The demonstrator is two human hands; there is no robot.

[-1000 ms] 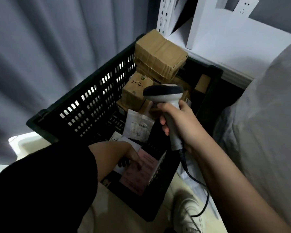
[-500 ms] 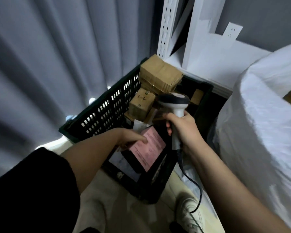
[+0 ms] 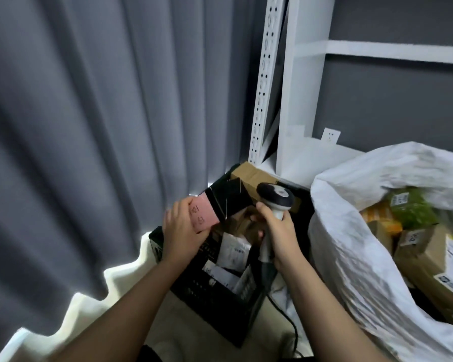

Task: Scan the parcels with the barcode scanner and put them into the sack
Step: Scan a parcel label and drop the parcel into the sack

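My left hand grips a black parcel with a pink label, lifted above the black crate. Beside it my right hand grips the handle of the barcode scanner, whose dark head sits just right of the parcel. Its cable hangs down to the floor. The white sack stands open at the right, with brown boxes and a green packet inside. Several white and brown parcels lie in the crate.
A grey curtain hangs along the left. A white metal shelf frame stands behind the crate against a dark wall. A cardboard box pokes up at the crate's far end. Pale floor shows below.
My left hand has lifted the black and pink parcel out of the crate up beside the scanner. The view has tilted up, bringing the sack's opening into sight.
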